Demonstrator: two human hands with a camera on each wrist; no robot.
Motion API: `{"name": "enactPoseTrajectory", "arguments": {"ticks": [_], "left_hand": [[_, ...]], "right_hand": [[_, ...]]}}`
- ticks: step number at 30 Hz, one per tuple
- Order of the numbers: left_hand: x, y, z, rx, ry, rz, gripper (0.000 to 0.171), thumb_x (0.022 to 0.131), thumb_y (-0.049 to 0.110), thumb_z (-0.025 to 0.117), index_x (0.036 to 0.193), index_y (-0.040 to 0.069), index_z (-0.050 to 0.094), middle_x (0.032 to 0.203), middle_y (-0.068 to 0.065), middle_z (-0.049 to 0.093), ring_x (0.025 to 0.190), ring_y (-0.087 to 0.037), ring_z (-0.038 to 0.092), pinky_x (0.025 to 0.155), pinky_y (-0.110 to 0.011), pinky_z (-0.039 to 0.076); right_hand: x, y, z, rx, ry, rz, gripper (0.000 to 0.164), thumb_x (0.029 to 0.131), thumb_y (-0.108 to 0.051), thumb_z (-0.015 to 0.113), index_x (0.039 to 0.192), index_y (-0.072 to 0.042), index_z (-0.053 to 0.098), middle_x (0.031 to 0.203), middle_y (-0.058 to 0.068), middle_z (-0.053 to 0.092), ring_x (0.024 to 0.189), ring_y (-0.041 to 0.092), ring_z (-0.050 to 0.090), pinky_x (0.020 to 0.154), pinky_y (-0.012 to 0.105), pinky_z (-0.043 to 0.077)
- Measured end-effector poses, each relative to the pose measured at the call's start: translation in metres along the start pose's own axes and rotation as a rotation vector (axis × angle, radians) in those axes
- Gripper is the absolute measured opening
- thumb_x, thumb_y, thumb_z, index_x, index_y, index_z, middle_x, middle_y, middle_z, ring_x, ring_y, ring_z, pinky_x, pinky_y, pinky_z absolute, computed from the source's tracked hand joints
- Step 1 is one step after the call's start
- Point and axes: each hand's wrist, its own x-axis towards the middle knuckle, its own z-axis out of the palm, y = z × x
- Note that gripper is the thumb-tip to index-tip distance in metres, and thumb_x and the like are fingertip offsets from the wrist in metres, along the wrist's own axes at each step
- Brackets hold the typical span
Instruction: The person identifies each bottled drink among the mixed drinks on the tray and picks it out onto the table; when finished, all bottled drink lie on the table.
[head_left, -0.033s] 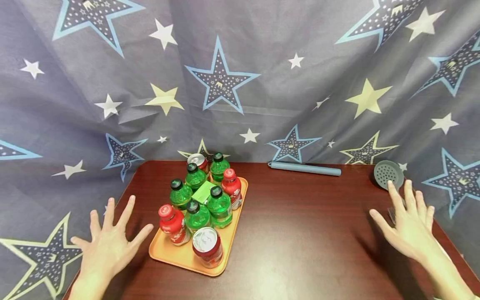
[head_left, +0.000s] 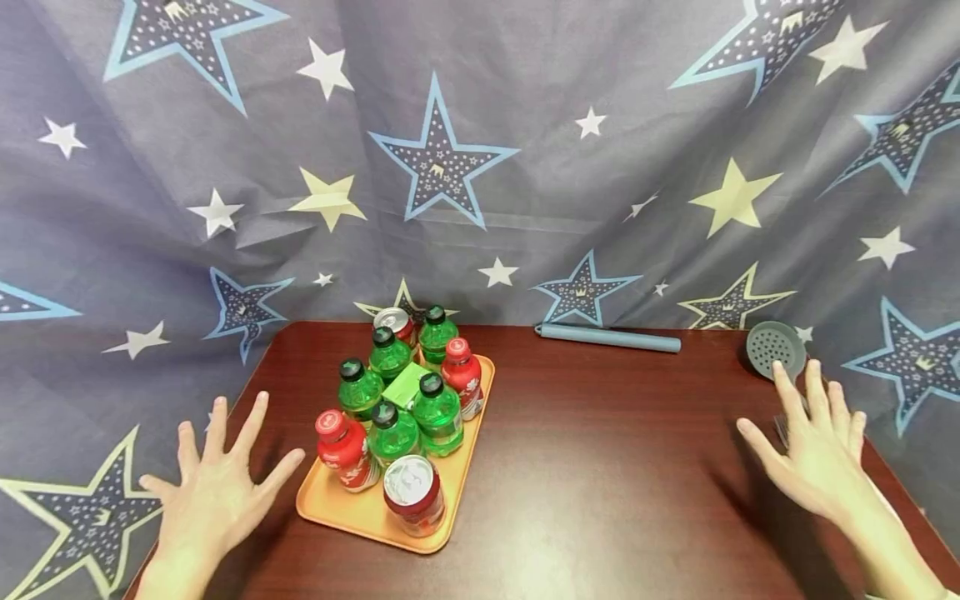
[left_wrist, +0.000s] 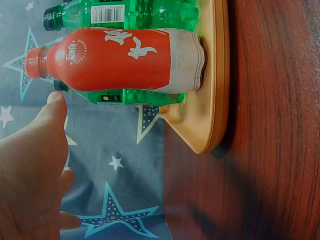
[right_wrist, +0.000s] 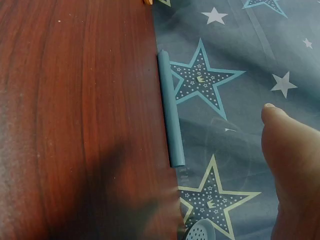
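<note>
My left hand (head_left: 206, 492), fingers spread and empty, hovers left of an orange tray (head_left: 318, 498). Nearest to it on the tray is a red bottle (head_left: 347, 450), which also fills the top of the left wrist view, lying sideways there beside green bottles. The tray bears several green bottles with black caps (head_left: 438, 417), a second red bottle (head_left: 463, 379), a can (head_left: 414, 497) at the front, another can (head_left: 395, 323) at the back and a light green packet (head_left: 407, 385). My right hand (head_left: 817, 454) is spread and empty over the table's right side, just before a grey perforated skimmer (head_left: 776, 348).
A blue-grey rod (head_left: 607, 337) lies along the back edge of the dark red wooden table (head_left: 600, 467). Behind and beside the table hangs a grey star-patterned cloth (head_left: 555, 192). Something thin and grey is partly hidden behind my right hand.
</note>
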Motion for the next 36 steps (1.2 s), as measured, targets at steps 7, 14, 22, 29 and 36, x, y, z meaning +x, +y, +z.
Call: {"name": "enactPoseTrajectory", "arguments": {"ticks": [7,14,22,29,36], "left_hand": [[0.001,-0.002,0.002,-0.058,0.020,0.023,0.096,0.098,0.070,0.059,0.172,0.033,0.011,0.172,-0.035,0.017,0.150,-0.070,0.021,0.097,-0.098,0.020],[0.001,-0.003,0.005,-0.276,0.058,0.091,0.096,0.095,0.051,0.075,0.171,0.024,0.024,0.163,-0.032,0.042,0.140,-0.060,0.049,0.104,-0.078,0.041],[-0.003,0.003,0.016,-0.453,0.060,0.100,0.107,0.081,0.040,0.094,0.168,0.023,0.034,0.143,-0.026,0.066,0.120,-0.047,0.071,0.084,-0.016,0.060],[-0.006,0.004,0.033,-0.513,0.014,0.113,0.120,0.072,0.040,0.100,0.168,0.015,0.034,0.137,-0.029,0.069,0.117,-0.046,0.073,0.078,-0.022,0.064],[-0.011,0.004,0.045,-0.452,0.005,0.150,0.115,0.069,0.046,0.100,0.162,0.007,0.044,0.132,-0.026,0.073,0.114,-0.043,0.076,0.084,-0.020,0.063]], "right_hand": [[0.008,-0.014,-0.003,0.072,0.045,-0.051,0.088,0.104,-0.038,0.064,0.173,-0.018,0.013,0.178,0.024,-0.006,0.160,0.060,0.001,0.122,0.082,-0.010],[0.029,-0.050,-0.008,0.227,0.152,-0.178,0.084,0.100,-0.021,0.072,0.169,-0.009,0.025,0.175,0.031,0.018,0.154,0.064,0.021,0.125,0.078,0.012],[0.048,-0.106,-0.009,0.273,0.111,-0.250,0.082,0.100,-0.020,0.074,0.169,-0.017,0.030,0.170,0.021,0.038,0.153,0.049,0.040,0.125,0.064,0.031],[0.070,-0.151,0.014,0.341,0.069,-0.336,0.075,0.100,-0.018,0.074,0.166,-0.016,0.037,0.161,0.019,0.053,0.140,0.044,0.059,0.112,0.061,0.046],[0.085,-0.197,0.041,0.483,0.002,-0.421,0.067,0.099,-0.016,0.075,0.159,-0.010,0.046,0.157,0.014,0.058,0.137,0.035,0.064,0.109,0.052,0.055]]}}
